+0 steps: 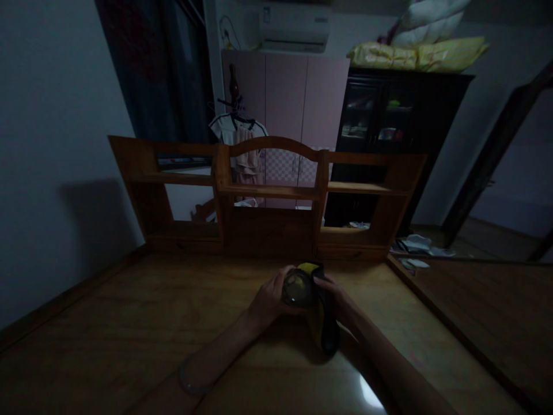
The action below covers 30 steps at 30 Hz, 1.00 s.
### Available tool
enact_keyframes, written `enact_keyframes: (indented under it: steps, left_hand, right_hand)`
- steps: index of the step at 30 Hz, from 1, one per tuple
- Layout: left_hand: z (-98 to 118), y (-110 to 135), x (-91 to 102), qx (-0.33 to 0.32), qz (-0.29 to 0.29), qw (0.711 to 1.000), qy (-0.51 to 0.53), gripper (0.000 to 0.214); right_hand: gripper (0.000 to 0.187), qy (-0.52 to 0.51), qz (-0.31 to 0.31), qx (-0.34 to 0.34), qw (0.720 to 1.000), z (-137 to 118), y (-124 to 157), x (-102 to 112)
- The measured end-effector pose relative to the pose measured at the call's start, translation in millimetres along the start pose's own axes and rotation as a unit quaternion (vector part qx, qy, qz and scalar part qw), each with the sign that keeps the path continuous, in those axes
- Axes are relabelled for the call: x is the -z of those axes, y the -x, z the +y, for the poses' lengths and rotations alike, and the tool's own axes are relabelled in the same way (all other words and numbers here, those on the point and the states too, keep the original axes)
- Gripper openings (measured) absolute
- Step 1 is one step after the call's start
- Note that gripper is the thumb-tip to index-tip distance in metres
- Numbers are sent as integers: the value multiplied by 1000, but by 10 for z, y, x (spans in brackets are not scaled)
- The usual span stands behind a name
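Observation:
Just above the wooden desktop, both my hands hold a yellow-and-black object (pixel 317 323) with a round, glassy face (pixel 298 288). My left hand (pixel 272 297) curls around the left side of the round face. On the other side, my right hand (pixel 332 294) grips the dark upper right part, its thumb pressed near the top. The object's yellow-and-black body hangs down toward me and ends in a rounded black tip. Dim light hides its exact kind, and some of my fingers are hidden behind it.
The wooden desktop (pixel 173 311) carries a low wooden shelf unit (pixel 270 190) along its back edge. A white wall (pixel 64 173) borders the left side. Beyond stand a pink wardrobe (pixel 285 104) and a dark cabinet (pixel 406 121). Papers (pixel 417 245) lie beyond the right edge.

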<state>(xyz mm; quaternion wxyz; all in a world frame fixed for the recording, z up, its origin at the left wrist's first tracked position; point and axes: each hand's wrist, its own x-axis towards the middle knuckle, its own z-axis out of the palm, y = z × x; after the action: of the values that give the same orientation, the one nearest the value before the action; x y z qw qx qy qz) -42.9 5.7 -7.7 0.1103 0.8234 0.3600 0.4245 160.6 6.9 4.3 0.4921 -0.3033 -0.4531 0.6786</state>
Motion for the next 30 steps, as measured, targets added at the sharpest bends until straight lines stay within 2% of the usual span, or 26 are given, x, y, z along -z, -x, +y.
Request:
enact_keyframes:
  steps: [14, 19, 30]
  left_hand:
    - [-30, -12, 35, -7, -11, 1000, 1, 100]
    - [-43, -3, 7, -7, 3, 1000, 3, 99]
    - [-73, -2, -27, -21, -2, 999, -38, 103]
  right_hand:
    - [42, 39, 21, 12, 999, 17, -12, 15]
    - [40, 49, 31, 1, 998, 12, 10, 8]
    - [42, 80, 15, -15, 997, 12, 9, -3]
